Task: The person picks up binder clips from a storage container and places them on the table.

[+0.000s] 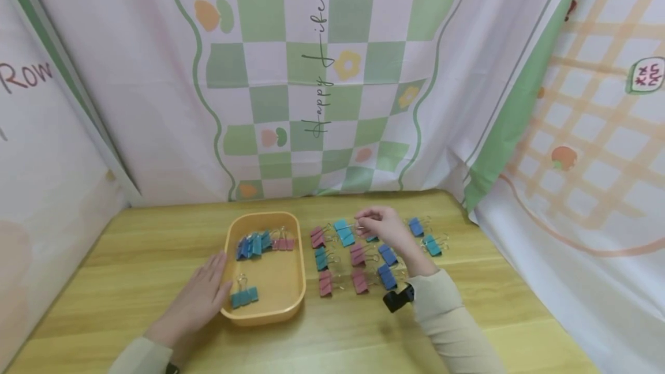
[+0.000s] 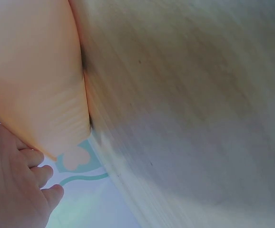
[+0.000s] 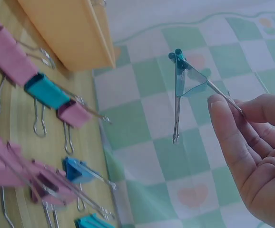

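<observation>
a person in pale sleeves (image 1: 453, 321) works at a wood-grain table (image 1: 363, 342), a small black device (image 1: 399, 299) at the right wrist. the left hand (image 1: 200, 287) lies along the near-left side of a yellow tray (image 1: 277, 311), its fingers straight, close together and touching the wall. in the tray's near-left part sits one teal clip (image 1: 244, 296); toward its far end are a cluster of blue and teal clips (image 1: 253, 244) and, just right of them, pink clips (image 1: 283, 244).

right of the tray, pink, teal and blue clips lie in rough rows, wire handles pointing right; the nearest row has two pink, such as this pink clip (image 1: 359, 281), and a blue clip (image 1: 387, 276). over the far rows, the right hand (image 1: 383, 228) pinches one wire handle of a bright teal binder clip (image 1: 344, 232) between thumb and fingers, holding it in the air; its other handle hangs free.

behind the table hangs a green-and-white checked curtain (image 1: 303, 65) lettered "happy life".
</observation>
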### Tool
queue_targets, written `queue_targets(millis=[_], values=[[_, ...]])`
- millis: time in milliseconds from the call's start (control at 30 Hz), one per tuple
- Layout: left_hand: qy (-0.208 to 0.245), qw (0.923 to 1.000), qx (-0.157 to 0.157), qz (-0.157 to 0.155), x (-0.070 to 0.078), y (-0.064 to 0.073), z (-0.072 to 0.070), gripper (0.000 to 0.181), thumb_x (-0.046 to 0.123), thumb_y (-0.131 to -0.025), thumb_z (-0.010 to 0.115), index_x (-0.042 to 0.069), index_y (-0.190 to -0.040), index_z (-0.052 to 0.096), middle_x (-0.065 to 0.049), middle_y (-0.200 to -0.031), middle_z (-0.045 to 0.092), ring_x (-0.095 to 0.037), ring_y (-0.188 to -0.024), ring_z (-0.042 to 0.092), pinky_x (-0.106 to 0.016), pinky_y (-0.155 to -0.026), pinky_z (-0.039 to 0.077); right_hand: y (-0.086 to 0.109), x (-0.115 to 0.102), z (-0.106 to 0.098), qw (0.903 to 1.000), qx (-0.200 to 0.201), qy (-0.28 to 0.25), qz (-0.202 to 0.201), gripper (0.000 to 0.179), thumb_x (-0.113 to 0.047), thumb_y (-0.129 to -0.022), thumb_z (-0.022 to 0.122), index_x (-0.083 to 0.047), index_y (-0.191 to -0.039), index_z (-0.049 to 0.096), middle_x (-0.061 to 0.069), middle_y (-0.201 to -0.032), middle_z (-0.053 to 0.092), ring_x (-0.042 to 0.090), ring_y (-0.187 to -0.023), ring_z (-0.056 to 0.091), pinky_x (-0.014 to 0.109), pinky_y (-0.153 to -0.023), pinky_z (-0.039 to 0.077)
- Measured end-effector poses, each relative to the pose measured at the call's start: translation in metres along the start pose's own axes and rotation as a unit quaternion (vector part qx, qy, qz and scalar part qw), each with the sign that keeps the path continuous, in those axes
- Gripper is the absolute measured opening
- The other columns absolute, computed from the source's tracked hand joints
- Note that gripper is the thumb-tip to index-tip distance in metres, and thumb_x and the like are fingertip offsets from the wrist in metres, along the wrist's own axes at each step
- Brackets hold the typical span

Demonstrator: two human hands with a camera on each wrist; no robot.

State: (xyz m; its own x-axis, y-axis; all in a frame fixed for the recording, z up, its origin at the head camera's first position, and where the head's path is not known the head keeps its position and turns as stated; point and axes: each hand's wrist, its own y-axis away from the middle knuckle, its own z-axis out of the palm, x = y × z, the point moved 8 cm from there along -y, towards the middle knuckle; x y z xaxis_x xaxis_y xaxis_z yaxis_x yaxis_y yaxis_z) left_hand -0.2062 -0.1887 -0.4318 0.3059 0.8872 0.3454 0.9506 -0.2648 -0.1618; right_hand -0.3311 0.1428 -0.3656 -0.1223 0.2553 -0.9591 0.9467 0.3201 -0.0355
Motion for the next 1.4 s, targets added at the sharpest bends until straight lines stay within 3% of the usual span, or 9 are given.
queue_targets(millis=[67, 300, 600, 833, 1100, 1400], values=[[0.001, 1.0000, -0.001, -0.001, -0.001, 0.000, 0.001, 0.060, 0.032, -0.101, 0.031, -0.010, -0.142, 0.017, -0.024, -0.147, 0.015, -0.041, -0.134, 0.014, -0.053, -0.106, 0.015, 0.003, 0.002, -0.008, 0.9999, 0.008, -0.001, 0.007, 0.021, -0.003, -0.091, 0.053, 0.012, -0.107, 0.056, 0.021, -0.091, 0.064, 0.039, -0.086, 0.062, 0.046, -0.078, 0.052], [0.002, 1.0000, -0.003, -0.003, -0.002, 0.000, 0.003, 0.061, 0.033, -0.101, 0.030, -0.009, -0.142, 0.016, -0.023, -0.148, 0.014, -0.040, -0.134, 0.013, -0.053, -0.106, 0.015, 0.014, 0.013, -0.037, 0.9991, 0.039, 0.009, 0.015, 0.025, -0.004, -0.092, 0.051, 0.012, -0.111, 0.052, 0.021, -0.094, 0.063, 0.026, -0.081, 0.064, 0.044, -0.081, 0.051], [0.002, 1.0000, -0.004, -0.004, -0.002, 0.000, 0.003, 0.061, 0.033, -0.101, 0.030, -0.010, -0.142, 0.016, -0.024, -0.148, 0.014, -0.040, -0.134, 0.013, -0.054, -0.106, 0.015, 0.032, 0.034, -0.074, 0.9976, 0.069, 0.000, 0.009, 0.027, -0.001, -0.091, 0.051, 0.018, -0.111, 0.048, 0.026, -0.094, 0.061, 0.021, -0.077, 0.065, 0.033, -0.073, 0.054], [-0.001, 1.0000, -0.002, -0.004, -0.002, -0.001, 0.002, 0.061, 0.033, -0.101, 0.030, -0.009, -0.142, 0.016, -0.023, -0.148, 0.014, -0.040, -0.134, 0.013, -0.054, -0.107, 0.015, 0.048, 0.057, -0.097, 0.9967, 0.076, 0.003, 0.029, 0.030, -0.002, -0.092, 0.050, 0.020, -0.112, 0.046, 0.029, -0.095, 0.060, 0.019, -0.076, 0.065, 0.034, -0.074, 0.054], [0.001, 1.0000, -0.001, -0.003, -0.002, 0.000, 0.001, 0.061, 0.035, -0.101, 0.028, -0.009, -0.142, 0.016, -0.023, -0.148, 0.014, -0.041, -0.134, 0.014, -0.053, -0.107, 0.015, 0.059, 0.082, -0.114, 0.9963, 0.071, 0.007, 0.049, 0.030, 0.001, -0.092, 0.048, 0.024, -0.111, 0.044, 0.027, -0.091, 0.061, 0.019, -0.075, 0.065, 0.035, -0.073, 0.054], [-0.001, 1.0000, -0.004, -0.003, -0.003, 0.000, 0.003, 0.061, 0.034, -0.101, 0.028, -0.009, -0.142, 0.017, -0.023, -0.148, 0.014, -0.040, -0.134, 0.013, -0.053, -0.107, 0.015, 0.066, 0.102, -0.112, 0.9950, 0.037, 0.025, 0.089, 0.031, 0.001, -0.092, 0.048, 0.024, -0.112, 0.044, 0.020, -0.086, 0.064, 0.025, -0.076, 0.064, 0.037, -0.072, 0.055]])
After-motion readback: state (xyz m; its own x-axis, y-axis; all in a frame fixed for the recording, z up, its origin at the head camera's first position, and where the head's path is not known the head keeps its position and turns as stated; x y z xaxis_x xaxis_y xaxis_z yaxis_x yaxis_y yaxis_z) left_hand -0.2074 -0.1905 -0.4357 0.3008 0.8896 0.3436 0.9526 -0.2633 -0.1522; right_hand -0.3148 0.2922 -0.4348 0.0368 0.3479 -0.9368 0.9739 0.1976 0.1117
